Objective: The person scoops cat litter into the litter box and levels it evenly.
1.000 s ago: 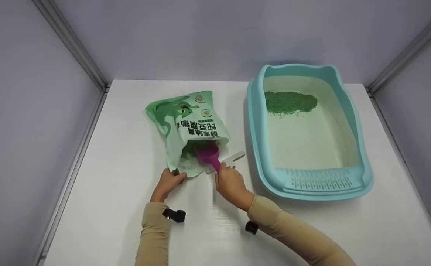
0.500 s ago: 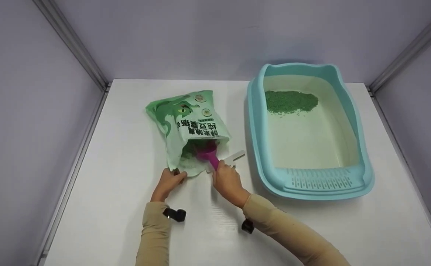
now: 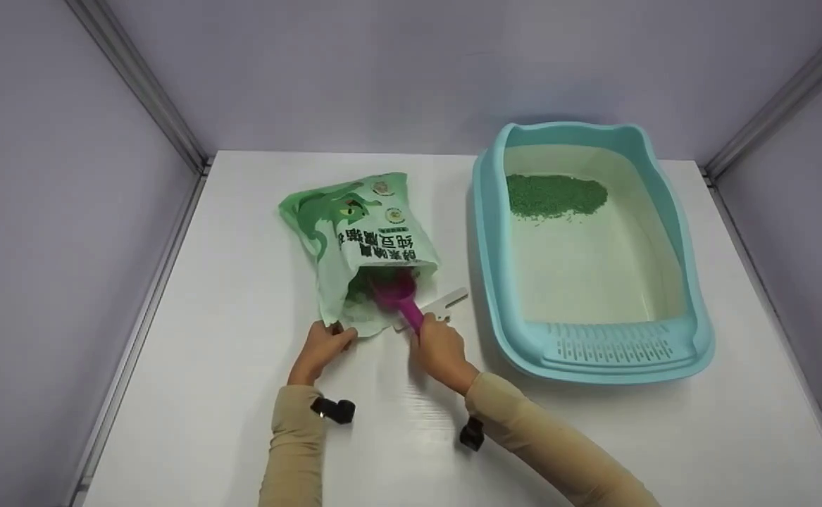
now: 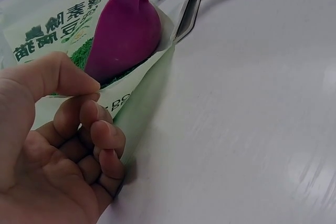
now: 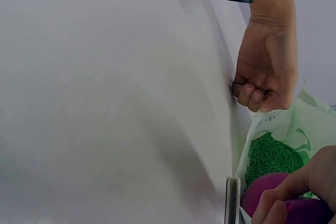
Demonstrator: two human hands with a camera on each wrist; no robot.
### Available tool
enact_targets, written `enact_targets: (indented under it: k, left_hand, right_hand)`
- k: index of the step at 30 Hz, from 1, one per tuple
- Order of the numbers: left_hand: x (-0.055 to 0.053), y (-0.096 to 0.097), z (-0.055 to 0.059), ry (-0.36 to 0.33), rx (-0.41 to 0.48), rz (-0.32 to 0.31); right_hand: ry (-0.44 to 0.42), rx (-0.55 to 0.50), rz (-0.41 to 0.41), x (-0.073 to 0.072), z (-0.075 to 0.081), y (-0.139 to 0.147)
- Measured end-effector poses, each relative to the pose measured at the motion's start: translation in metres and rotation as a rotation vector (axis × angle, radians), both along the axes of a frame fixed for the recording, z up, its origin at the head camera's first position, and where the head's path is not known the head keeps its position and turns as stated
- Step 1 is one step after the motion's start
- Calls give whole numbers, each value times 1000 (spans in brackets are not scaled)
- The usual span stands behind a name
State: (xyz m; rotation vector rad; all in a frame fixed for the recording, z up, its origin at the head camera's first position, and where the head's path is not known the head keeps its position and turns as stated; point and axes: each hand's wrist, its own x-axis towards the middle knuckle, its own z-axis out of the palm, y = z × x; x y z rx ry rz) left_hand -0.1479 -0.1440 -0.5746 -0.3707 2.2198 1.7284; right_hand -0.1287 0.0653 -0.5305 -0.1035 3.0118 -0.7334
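Observation:
A pale green bag of cat litter (image 3: 375, 229) lies on the table, its open mouth facing the person. At the mouth's left corner, my left hand (image 3: 320, 352) pinches the bag's edge between thumb and curled fingers, as the left wrist view confirms. My right hand (image 3: 442, 355) grips the handle of a magenta scoop (image 3: 395, 290). The scoop's bowl (image 4: 126, 38) is inside the mouth, over green pellets (image 5: 270, 156); its front part is hidden by the bag. How full it is, I cannot tell.
A light blue litter box (image 3: 489, 253) stands right of the bag, with a patch of green pellets (image 3: 555, 196) at its far end. Next to the bag's mouth lies a slim, slotted white piece (image 3: 453, 298), partly behind the right hand. Walls enclose the table's back and sides.
The scoop and right hand have shifted slightly within and near the bag's mouth. The left hand and bag look unchanged in place.

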Motion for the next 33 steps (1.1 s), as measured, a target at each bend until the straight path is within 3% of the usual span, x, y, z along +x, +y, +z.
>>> enact_targets:
  k: [5,18,25,33]
  left_hand:
    - [0,-1,0,0,3,0]
    - [2,-1,0,0,-3,-5]
    - [2,-2,0,-13,-4,-3]
    - [1,-2,1,-9,17,-14]
  right_hand:
    - [94,12,-14,6,-14,-2]
    - [123,-43,5,9,-30,3]
    - [138,-58,97,15,-36,12]
    - [140,-146,190,27,-39,27]
